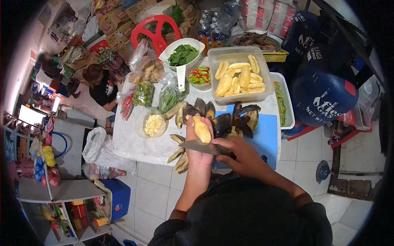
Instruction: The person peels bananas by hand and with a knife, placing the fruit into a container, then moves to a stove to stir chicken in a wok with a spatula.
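My left hand [198,153] is closed around a peeled banana [202,130], palm up, over the near side of the table. In my right hand [240,152] is a knife [201,146], its wide dark blade lying across the lower end of the banana. Behind my hands lie several dark-skinned bananas [222,123] and peels, some on a blue board [264,131]. Loose peels [177,153] rest at the table edge left of my left hand. A clear plastic tub [238,98] beyond holds several peeled, slit bananas.
The white table [127,141] also bears a bowl of chopped garlic [153,125], bagged vegetables [171,96], a white strainer of leaves [183,55] and a cup of cut peppers [200,76]. A tray of green beans [280,102] and blue gas cylinders [324,98] stand right. Another person [100,88] sits left.
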Available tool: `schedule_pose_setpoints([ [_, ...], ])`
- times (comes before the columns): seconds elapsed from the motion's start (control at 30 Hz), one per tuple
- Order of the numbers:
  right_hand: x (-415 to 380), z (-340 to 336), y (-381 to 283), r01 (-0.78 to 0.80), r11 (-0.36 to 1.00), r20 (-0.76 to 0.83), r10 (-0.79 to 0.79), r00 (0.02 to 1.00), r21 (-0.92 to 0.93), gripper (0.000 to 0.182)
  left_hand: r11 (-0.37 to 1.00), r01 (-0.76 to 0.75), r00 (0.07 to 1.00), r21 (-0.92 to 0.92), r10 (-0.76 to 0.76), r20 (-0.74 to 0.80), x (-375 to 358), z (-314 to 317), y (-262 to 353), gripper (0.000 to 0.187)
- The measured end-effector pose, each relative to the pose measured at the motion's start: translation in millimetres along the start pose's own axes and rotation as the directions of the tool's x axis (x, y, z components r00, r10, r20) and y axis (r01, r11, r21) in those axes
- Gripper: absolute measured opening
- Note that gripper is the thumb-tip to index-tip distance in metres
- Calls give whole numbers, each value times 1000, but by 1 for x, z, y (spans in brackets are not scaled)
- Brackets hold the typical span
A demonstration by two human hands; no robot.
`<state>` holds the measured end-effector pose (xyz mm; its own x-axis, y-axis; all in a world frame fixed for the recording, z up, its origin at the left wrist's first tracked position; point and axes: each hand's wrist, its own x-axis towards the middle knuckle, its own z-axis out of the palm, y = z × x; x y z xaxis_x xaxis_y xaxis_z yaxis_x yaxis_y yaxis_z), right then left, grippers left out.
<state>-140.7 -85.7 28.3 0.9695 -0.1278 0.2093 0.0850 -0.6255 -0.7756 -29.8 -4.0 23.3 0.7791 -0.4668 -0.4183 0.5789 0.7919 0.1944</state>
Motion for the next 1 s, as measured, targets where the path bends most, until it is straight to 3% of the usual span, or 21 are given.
schedule_pose_setpoints([
  [0.07, 7, 8, -6, -27, 999, -28, 27, 999, 25, 38, 1000, -9, 998, 23, 10, -55, 4, 1, 5, 22],
  [0.37, 25, 33, -13, -179, 984, -112, 179, 978, 10, 35, 997, 72, 997, 29, -72, -2, 31, 2, 39, 21],
  [0.47, 27, 38, -19, -198, 980, -151, 199, 968, 24, 35, 983, 142, 989, 118, -145, 12, 35, -1, 42, 21],
  [0.53, 29, 41, -22, -215, 974, -175, 225, 959, 71, 35, 962, 78, 994, 262, -96, 58, 33, -2, 37, 22],
  [0.63, 28, 39, -23, -256, 965, -176, 262, 949, 53, 35, 913, 141, 989, 384, -148, -12, 28, -1, 30, 24],
  [0.73, 23, 34, -22, -309, 950, -166, 311, 936, 43, 35, 915, 220, 970, 339, -241, 19, 34, -8, 30, 24],
  [1.0, 6, 16, -7, -234, 968, -164, 245, 955, 87, 36, 930, 95, 995, 354, -99, -7, 14, 1, 4, 23],
])
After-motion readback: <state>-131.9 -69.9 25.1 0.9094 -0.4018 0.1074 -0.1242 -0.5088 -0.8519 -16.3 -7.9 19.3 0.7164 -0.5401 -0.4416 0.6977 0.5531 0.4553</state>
